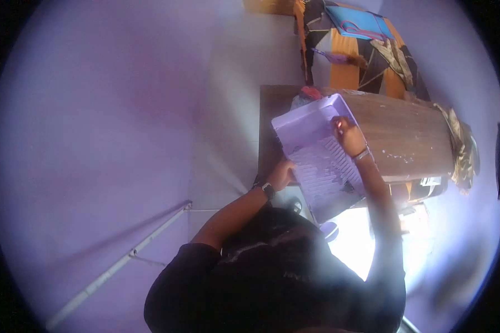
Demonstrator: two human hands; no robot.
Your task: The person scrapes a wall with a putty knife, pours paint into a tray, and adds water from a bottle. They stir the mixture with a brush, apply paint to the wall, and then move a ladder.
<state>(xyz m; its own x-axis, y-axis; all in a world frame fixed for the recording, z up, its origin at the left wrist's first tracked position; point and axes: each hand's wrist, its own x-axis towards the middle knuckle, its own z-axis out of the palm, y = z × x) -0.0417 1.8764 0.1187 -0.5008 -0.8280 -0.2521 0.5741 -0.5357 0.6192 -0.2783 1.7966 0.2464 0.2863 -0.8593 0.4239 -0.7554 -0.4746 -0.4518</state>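
Note:
A lilac paint tray (308,119) with a ribbed slope is in the middle of the view, tilted, its far end over the wooden table. Dark, worn patches show on the ribs. My left hand (281,175), with a watch on the wrist, is closed round the tray's left edge. Over the tray's deeper far part, near its right wall, is my right hand (348,137), with a bracelet on the wrist. Its fingers are curled together, and I cannot make out what is between them.
A brown wooden table (405,130) with white paint spots stands ahead to the right. Red and grey material (311,93) lies behind the tray. Beyond is a patterned cloth with a blue folder (358,22). A pale pole (108,275) leans at the lower left.

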